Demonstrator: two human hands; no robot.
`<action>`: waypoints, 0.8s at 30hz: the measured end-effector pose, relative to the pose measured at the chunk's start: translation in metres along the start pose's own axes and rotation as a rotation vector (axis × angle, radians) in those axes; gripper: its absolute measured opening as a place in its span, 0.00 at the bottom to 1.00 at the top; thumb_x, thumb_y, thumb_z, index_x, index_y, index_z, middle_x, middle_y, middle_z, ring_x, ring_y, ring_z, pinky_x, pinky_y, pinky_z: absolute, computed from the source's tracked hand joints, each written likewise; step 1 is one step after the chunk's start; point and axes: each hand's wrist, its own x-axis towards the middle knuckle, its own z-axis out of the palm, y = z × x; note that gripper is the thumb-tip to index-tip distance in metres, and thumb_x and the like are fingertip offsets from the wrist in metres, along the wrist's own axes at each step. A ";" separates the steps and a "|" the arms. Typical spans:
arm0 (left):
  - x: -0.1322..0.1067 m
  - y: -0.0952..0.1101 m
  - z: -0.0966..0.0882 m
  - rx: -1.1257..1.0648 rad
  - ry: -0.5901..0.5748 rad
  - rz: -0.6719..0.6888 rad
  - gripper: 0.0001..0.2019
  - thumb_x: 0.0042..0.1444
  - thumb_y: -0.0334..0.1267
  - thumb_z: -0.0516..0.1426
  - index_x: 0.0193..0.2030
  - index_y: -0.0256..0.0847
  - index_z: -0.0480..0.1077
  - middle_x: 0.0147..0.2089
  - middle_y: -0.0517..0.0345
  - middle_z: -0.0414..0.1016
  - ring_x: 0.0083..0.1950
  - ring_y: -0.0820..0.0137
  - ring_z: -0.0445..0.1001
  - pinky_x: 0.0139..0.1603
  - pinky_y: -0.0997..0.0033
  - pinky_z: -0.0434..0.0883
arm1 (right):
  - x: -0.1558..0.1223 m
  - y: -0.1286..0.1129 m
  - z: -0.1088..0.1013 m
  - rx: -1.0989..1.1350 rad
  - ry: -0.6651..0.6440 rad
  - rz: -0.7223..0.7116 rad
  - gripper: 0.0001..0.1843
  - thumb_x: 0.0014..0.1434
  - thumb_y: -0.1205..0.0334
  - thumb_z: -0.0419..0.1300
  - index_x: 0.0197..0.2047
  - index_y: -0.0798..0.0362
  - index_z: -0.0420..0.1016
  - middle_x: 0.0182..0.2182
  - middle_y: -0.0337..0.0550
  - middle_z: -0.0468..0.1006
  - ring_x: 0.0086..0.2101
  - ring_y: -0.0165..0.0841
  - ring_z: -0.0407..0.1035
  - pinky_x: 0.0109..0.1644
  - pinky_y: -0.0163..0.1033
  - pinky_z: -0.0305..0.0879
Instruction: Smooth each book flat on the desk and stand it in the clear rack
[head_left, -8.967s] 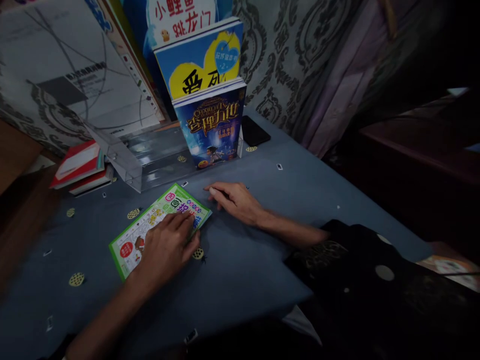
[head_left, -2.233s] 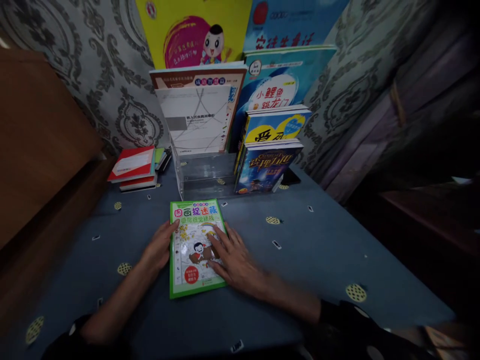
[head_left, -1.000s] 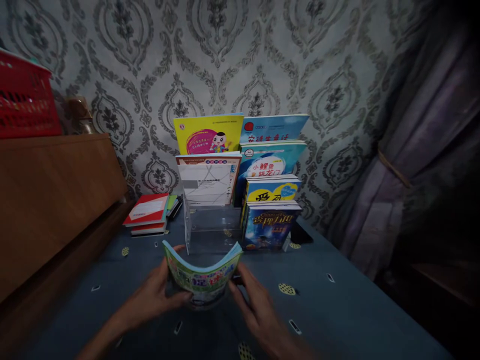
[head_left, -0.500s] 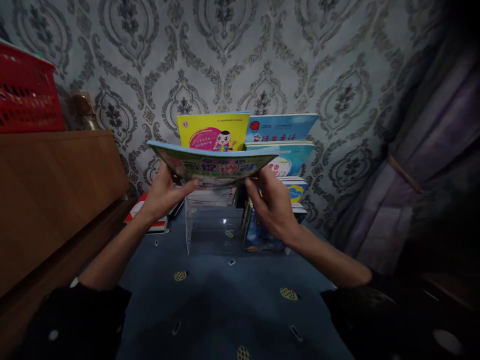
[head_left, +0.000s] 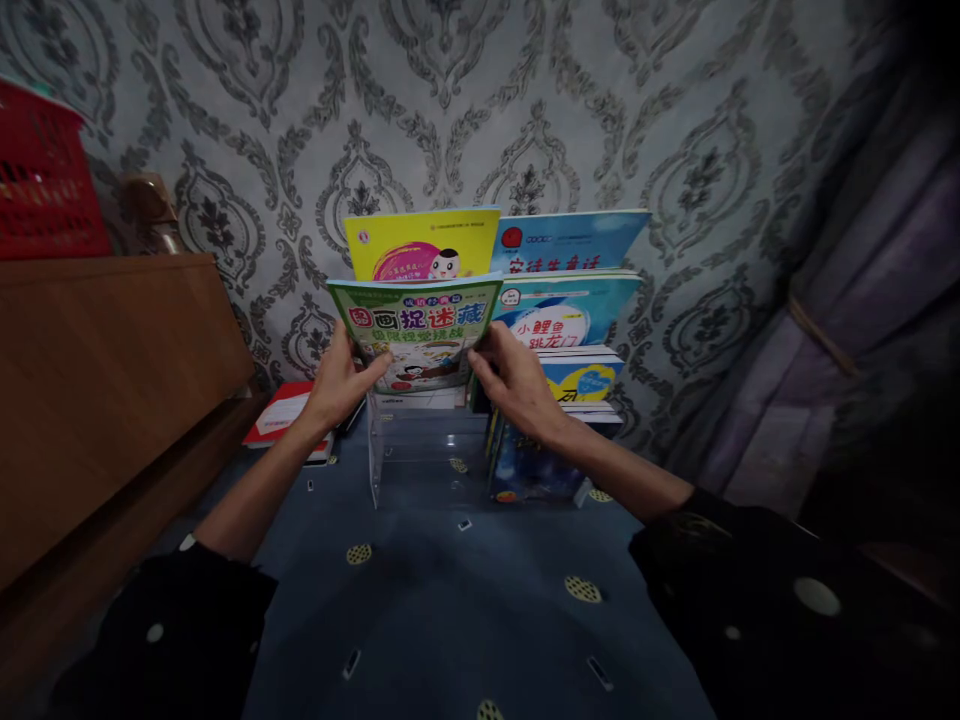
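A green-covered picture book (head_left: 420, 330) stands nearly upright between my hands, its front cover facing me. My left hand (head_left: 343, 380) grips its left edge with the thumb on the cover. At the right edge, my right hand (head_left: 517, 380) holds it the same way. Behind it rises a yellow book (head_left: 382, 240) in a clear acrylic rack (head_left: 376, 460). To the right, the rack holds a blue book (head_left: 577, 238), a turquoise book (head_left: 607, 305) and dark blue books (head_left: 529, 465) in lower tiers. Whether the green book's bottom touches the rack is hidden.
Red and white books (head_left: 281, 415) lie left of the rack on the dark blue patterned cloth (head_left: 450, 620). A wooden cabinet (head_left: 112, 380) with a red basket (head_left: 45, 180) stands at left. Patterned wallpaper is behind; a purple curtain (head_left: 787, 390) hangs at right.
The green book has tipped from nearly flat to more upright, so its cover shows, and sits lower against the yellow book. My right hand has moved left with it, uncovering the turquoise book.
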 end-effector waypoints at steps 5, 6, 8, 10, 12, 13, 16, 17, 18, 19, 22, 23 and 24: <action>-0.006 -0.003 0.005 0.169 0.046 -0.029 0.23 0.58 0.42 0.60 0.57 0.40 0.60 0.51 0.48 0.75 0.52 0.57 0.76 0.56 0.53 0.71 | 0.001 0.007 0.000 -0.074 -0.024 -0.016 0.19 0.63 0.63 0.54 0.57 0.53 0.68 0.44 0.51 0.75 0.45 0.43 0.72 0.51 0.53 0.72; -0.008 -0.002 0.006 0.209 0.063 -0.035 0.22 0.58 0.41 0.60 0.57 0.40 0.60 0.49 0.48 0.76 0.50 0.58 0.76 0.54 0.54 0.72 | 0.000 0.007 0.000 -0.097 -0.005 -0.030 0.23 0.62 0.64 0.54 0.60 0.53 0.66 0.46 0.52 0.74 0.47 0.44 0.71 0.52 0.55 0.72; -0.009 -0.002 0.009 0.273 0.091 -0.034 0.21 0.59 0.40 0.58 0.57 0.39 0.59 0.48 0.49 0.75 0.47 0.59 0.76 0.51 0.57 0.72 | -0.004 0.006 -0.001 -0.140 0.033 -0.059 0.28 0.63 0.64 0.52 0.66 0.53 0.61 0.49 0.55 0.73 0.49 0.47 0.70 0.54 0.57 0.71; -0.010 -0.003 0.012 0.318 0.114 -0.018 0.20 0.60 0.39 0.56 0.57 0.39 0.59 0.48 0.48 0.74 0.48 0.59 0.75 0.51 0.57 0.72 | -0.008 0.004 -0.002 -0.178 0.052 -0.077 0.31 0.64 0.64 0.50 0.69 0.53 0.58 0.51 0.56 0.72 0.51 0.49 0.69 0.55 0.59 0.71; -0.010 -0.004 0.015 0.362 0.133 0.011 0.18 0.61 0.39 0.54 0.57 0.38 0.59 0.49 0.46 0.72 0.50 0.57 0.73 0.53 0.56 0.71 | -0.012 0.001 -0.002 -0.214 0.050 -0.085 0.31 0.64 0.63 0.50 0.70 0.52 0.56 0.53 0.57 0.71 0.52 0.50 0.69 0.56 0.59 0.70; -0.010 -0.005 0.016 0.383 0.141 0.023 0.18 0.62 0.39 0.53 0.57 0.38 0.59 0.49 0.45 0.71 0.52 0.57 0.72 0.54 0.55 0.70 | -0.013 0.000 -0.003 -0.226 0.050 -0.086 0.31 0.64 0.63 0.51 0.70 0.51 0.57 0.53 0.56 0.70 0.52 0.49 0.68 0.56 0.59 0.69; -0.009 -0.006 0.019 0.421 0.153 0.033 0.16 0.62 0.39 0.51 0.55 0.37 0.61 0.50 0.43 0.69 0.54 0.55 0.70 0.57 0.52 0.68 | -0.014 -0.002 -0.006 -0.232 0.047 -0.067 0.28 0.64 0.63 0.52 0.67 0.50 0.61 0.51 0.54 0.71 0.49 0.46 0.69 0.54 0.56 0.71; -0.008 -0.007 0.020 0.420 0.143 0.025 0.15 0.62 0.39 0.51 0.54 0.38 0.61 0.49 0.44 0.69 0.54 0.55 0.70 0.57 0.52 0.68 | -0.013 -0.001 -0.007 -0.230 0.041 -0.055 0.26 0.63 0.63 0.52 0.65 0.51 0.64 0.48 0.53 0.71 0.48 0.45 0.70 0.53 0.54 0.72; -0.008 -0.007 0.021 0.412 0.129 0.012 0.14 0.62 0.39 0.50 0.53 0.38 0.62 0.48 0.45 0.70 0.54 0.55 0.70 0.57 0.52 0.68 | -0.011 0.000 -0.009 -0.226 0.030 -0.039 0.24 0.63 0.62 0.53 0.62 0.52 0.67 0.46 0.52 0.72 0.45 0.44 0.71 0.51 0.53 0.72; -0.008 -0.006 0.022 0.402 0.113 -0.006 0.12 0.63 0.39 0.49 0.51 0.39 0.62 0.47 0.45 0.71 0.53 0.55 0.71 0.56 0.53 0.68 | -0.009 0.001 -0.010 -0.218 0.014 -0.021 0.22 0.63 0.62 0.53 0.60 0.53 0.69 0.43 0.51 0.72 0.43 0.43 0.71 0.50 0.51 0.73; -0.007 -0.004 0.023 0.359 0.070 -0.072 0.11 0.63 0.40 0.48 0.50 0.40 0.61 0.45 0.45 0.73 0.49 0.54 0.74 0.52 0.53 0.70 | -0.002 0.008 -0.012 -0.174 -0.036 0.044 0.18 0.61 0.61 0.56 0.53 0.55 0.73 0.39 0.49 0.75 0.39 0.39 0.72 0.47 0.48 0.73; -0.007 -0.003 0.024 0.342 0.063 -0.091 0.12 0.63 0.40 0.48 0.50 0.40 0.61 0.45 0.44 0.74 0.48 0.53 0.75 0.51 0.53 0.71 | 0.000 0.009 -0.011 -0.148 -0.046 0.071 0.17 0.60 0.62 0.57 0.52 0.55 0.73 0.38 0.48 0.76 0.38 0.39 0.73 0.45 0.47 0.73; -0.007 -0.002 0.024 0.322 0.060 -0.106 0.12 0.63 0.40 0.48 0.51 0.40 0.60 0.46 0.44 0.74 0.48 0.53 0.75 0.51 0.53 0.71 | 0.002 0.009 -0.011 -0.111 -0.048 0.104 0.17 0.59 0.62 0.58 0.51 0.55 0.73 0.37 0.47 0.77 0.36 0.38 0.73 0.43 0.46 0.73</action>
